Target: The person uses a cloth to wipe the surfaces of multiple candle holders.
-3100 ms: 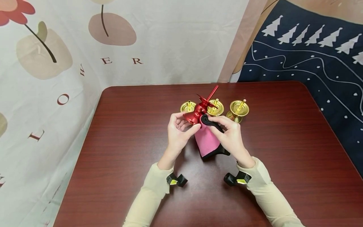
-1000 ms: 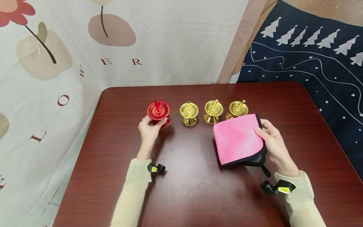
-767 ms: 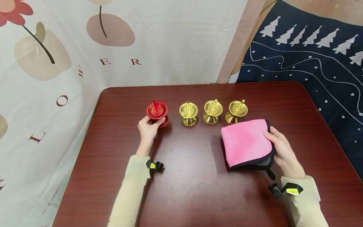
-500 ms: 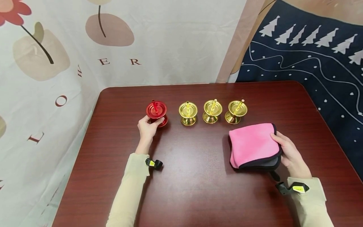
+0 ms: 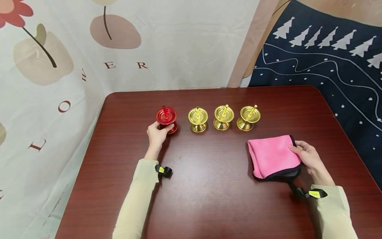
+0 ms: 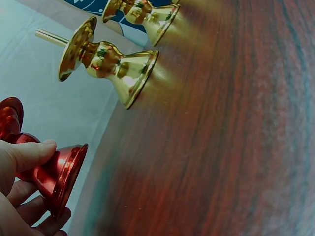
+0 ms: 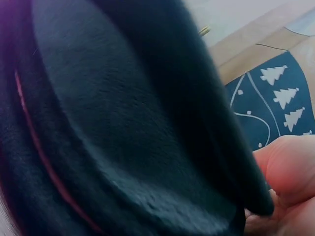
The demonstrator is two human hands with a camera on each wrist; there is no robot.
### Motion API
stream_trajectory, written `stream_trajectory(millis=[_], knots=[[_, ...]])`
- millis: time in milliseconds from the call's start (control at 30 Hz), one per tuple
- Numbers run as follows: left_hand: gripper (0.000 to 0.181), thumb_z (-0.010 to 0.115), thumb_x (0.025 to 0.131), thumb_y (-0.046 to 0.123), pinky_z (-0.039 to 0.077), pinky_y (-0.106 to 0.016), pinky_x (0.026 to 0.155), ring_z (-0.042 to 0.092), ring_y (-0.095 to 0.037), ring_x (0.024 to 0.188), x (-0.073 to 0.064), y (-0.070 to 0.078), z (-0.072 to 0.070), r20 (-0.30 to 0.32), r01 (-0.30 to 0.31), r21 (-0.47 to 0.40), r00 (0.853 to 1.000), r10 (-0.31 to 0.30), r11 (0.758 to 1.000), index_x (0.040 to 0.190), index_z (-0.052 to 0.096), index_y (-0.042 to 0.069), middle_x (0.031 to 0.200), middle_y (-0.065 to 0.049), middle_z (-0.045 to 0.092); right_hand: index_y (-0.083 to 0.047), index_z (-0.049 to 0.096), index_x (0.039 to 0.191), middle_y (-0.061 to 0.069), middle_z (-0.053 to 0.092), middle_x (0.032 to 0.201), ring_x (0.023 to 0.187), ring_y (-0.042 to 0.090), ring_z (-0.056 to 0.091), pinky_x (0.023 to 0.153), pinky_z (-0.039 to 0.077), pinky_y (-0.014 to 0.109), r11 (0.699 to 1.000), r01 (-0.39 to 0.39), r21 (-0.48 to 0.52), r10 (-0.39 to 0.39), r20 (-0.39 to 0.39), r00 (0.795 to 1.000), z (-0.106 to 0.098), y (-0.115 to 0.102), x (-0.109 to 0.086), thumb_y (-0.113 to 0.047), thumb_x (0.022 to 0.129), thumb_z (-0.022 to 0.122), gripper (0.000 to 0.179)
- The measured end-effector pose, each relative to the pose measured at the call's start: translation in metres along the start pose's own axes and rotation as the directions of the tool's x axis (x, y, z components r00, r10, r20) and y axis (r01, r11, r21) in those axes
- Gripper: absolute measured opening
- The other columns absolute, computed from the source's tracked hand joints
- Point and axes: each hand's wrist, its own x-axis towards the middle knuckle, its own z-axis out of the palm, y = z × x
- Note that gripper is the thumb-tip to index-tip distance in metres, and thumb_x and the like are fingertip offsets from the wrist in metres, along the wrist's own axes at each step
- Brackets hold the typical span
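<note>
My left hand [image 5: 156, 136] grips a shiny red metal candle holder [image 5: 171, 117] by its lower part, thumb on the near side. The holder is upright, with a dish and a thin central tube; in the left wrist view, fingers curl at its flared base [image 6: 61, 177]. Whether the base touches the table cannot be told. At the right, my right hand [image 5: 311, 158] pinches the edge of a folded pink cloth [image 5: 273, 156] with black trim, thumb on top. The cloth's dark underside [image 7: 113, 108] fills most of the right wrist view.
Three gold candle holders of the same shape stand in a row right of the red one: the left [image 5: 198, 127], the middle [image 5: 221, 125] and the right [image 5: 244, 125]. The brown table [image 5: 194, 199] ends at the back near a pale printed curtain [image 5: 185, 49].
The red candle holder went from both hands, amid the cloth, to the left end of the row. The cloth has moved right and nearer with my right hand, uncovering the rightmost gold holder.
</note>
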Motion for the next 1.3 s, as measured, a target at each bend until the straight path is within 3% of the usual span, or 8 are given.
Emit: stream_trajectory(millis=[100,200,300,467,667,1067,1300], knots=[[0.033,0.08,0.071,0.013,0.039,-0.039,0.093,0.054,-0.026,0.104,0.001,-0.003,0.002,0.007,0.008,0.019,1.0,-0.008,1.0,0.101,0.07,0.002,0.105,-0.015,0.067,0.01,0.044,0.113,-0.014,0.057,0.075,0.06,0.0,0.052,0.052,0.046,0.02,0.959,0.032,-0.282,-0.053,-0.068,0.996,0.001,0.0,0.004,-0.018,0.094,0.054,0.035],[0.034,0.08,0.072,0.013,0.039,-0.039,0.094,0.053,-0.027,0.105,0.002,-0.005,0.003,0.011,0.013,0.027,1.0,-0.014,1.0,0.102,0.07,0.001,0.106,-0.016,0.067,0.014,0.043,0.114,0.007,0.06,0.082,0.065,0.003,0.049,0.053,0.043,0.02,0.886,0.039,-0.461,-0.105,-0.117,0.988,0.002,0.0,0.007,-0.017,0.094,0.053,0.038],[0.033,0.08,0.072,0.014,0.039,-0.04,0.093,0.054,-0.028,0.104,0.002,-0.005,0.004,0.005,0.007,0.043,1.0,-0.007,0.999,0.101,0.07,0.001,0.104,-0.016,0.067,0.013,0.047,0.11,0.027,0.058,0.091,0.072,0.017,0.05,0.059,0.039,0.023,0.817,0.045,-0.574,-0.16,-0.15,0.976,0.004,0.0,0.007,-0.016,0.093,0.054,0.034],[0.032,0.08,0.072,0.016,0.038,-0.04,0.094,0.055,-0.029,0.104,0.003,-0.005,0.006,-0.006,-0.011,0.081,1.0,0.011,0.997,0.1,0.072,0.003,0.103,-0.014,0.068,0.013,0.049,0.105,0.032,0.056,0.093,0.085,0.04,0.051,0.069,0.036,0.04,0.753,0.044,-0.657,-0.208,-0.173,0.963,0.007,0.0,0.008,-0.013,0.091,0.055,0.03],[0.033,0.08,0.073,0.018,0.039,-0.041,0.093,0.056,-0.029,0.103,0.004,-0.007,0.009,-0.005,-0.025,0.106,1.0,0.026,0.994,0.102,0.072,0.005,0.103,-0.012,0.069,0.013,0.049,0.105,0.033,0.055,0.095,0.088,0.044,0.052,0.072,0.038,0.047,0.737,0.018,-0.676,-0.181,-0.171,0.969,0.009,0.0,0.009,-0.012,0.091,0.055,0.029],[0.033,0.081,0.072,0.021,0.038,-0.043,0.091,0.055,-0.03,0.101,0.007,-0.009,0.009,-0.003,-0.008,0.152,1.0,0.009,0.988,0.1,0.073,0.005,0.101,-0.013,0.069,0.013,0.053,0.099,0.031,0.059,0.086,0.08,0.038,0.055,0.063,0.039,0.034,0.732,0.044,-0.68,-0.198,-0.151,0.968,0.006,-0.002,0.011,-0.01,0.087,0.058,0.027],[0.037,0.082,0.071,0.022,0.036,-0.043,0.095,0.053,-0.031,0.105,0.009,-0.01,0.008,-0.003,0.019,0.184,1.0,-0.018,0.983,0.1,0.072,0.002,0.105,-0.015,0.068,0.014,0.051,0.101,0.032,0.058,0.089,0.082,0.042,0.055,0.067,0.04,0.042,0.708,0.063,-0.703,-0.229,-0.145,0.963,0.007,-0.002,0.013,-0.01,0.087,0.058,0.029]])
